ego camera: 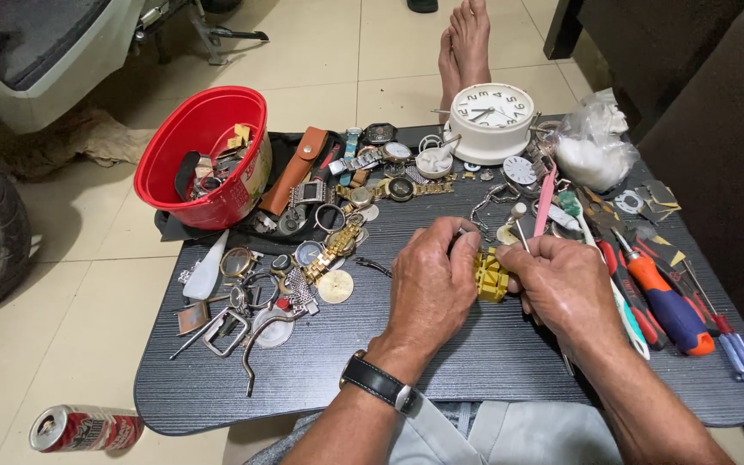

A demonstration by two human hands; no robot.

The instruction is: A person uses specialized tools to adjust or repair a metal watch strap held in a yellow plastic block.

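My left hand [430, 280] and my right hand [567, 282] meet over the middle of a small dark table [320, 379]. Between them sits a small yellow plastic block-shaped tool [491, 275], gripped from both sides. The left fingers also pinch something small and metallic at the top, too small to make out. A thin pin-like tool [520, 232] sticks up from the right fingers. A black-strapped watch [378, 382] is on my left wrist.
A red bowl [184, 129] of parts stands at the back left. Watches, bands and cases [337, 185] are scattered beside it. A white alarm clock [492, 120] and a plastic bag [594, 146] stand behind. Screwdrivers [669, 301] lie right. A drink can [79, 428] lies on the floor.
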